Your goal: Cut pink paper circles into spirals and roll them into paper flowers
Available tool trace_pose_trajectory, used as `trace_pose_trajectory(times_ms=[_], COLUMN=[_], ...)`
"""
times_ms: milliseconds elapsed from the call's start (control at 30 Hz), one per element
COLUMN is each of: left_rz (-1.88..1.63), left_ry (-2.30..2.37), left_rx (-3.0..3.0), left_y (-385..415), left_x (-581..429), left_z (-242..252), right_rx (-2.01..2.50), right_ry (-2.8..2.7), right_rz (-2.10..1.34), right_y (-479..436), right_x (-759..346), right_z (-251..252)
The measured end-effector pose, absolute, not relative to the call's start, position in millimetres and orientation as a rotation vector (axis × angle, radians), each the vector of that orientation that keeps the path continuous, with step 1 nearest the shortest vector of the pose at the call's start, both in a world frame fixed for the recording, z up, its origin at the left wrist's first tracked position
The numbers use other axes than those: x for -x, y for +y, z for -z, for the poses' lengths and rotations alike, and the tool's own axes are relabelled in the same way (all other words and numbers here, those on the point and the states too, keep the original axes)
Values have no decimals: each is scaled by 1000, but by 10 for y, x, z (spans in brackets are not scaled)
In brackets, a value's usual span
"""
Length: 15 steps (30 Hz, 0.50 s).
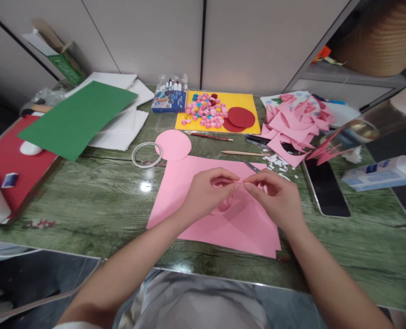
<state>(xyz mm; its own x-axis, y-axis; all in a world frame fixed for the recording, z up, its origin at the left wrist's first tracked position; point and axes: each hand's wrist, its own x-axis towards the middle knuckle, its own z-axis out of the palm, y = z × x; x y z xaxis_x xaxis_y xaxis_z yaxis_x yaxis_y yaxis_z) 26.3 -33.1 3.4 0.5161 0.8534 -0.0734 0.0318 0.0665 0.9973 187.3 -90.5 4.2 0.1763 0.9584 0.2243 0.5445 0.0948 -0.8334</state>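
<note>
My left hand (211,189) and my right hand (275,192) meet over a large pink sheet (203,228), fingertips almost touching. Each pinches, between thumb and forefinger, a small piece too thin to make out clearly; it looks pink. Curled pink paper (223,204) shows under my left fingers, partly hidden by them. Scissors (251,166) lie just beyond my fingertips, partly covered by my right hand. A pink paper circle (173,145) rests at the sheet's far left corner, with a roll of tape (147,155) beside it.
Behind are a yellow sheet (251,101) with small pompoms and red circles, and a marker box (169,101). Pink scraps (292,123), a phone (328,188) and a bottle (384,172) stand or lie right. Green (79,116) and red sheets (4,160) lie left.
</note>
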Motion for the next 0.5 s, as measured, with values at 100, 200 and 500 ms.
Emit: trace_pose_trajectory(times_ms=[100, 200, 500], left_rz=[-747, -743, -713], left_ry=[843, 835, 821], left_rx=[-1377, -1378, -1398], left_y=[-326, -328, -341], left_x=[-261, -257, -249], left_z=[-19, -19, -52], right_rx=[1572, 1570, 1546], right_ry=[-1483, -1486, -1463], right_rz=[-572, -570, -623], right_y=[-894, -892, -901], right_x=[-1881, -1880, -1867], right_z=[-41, -39, -33])
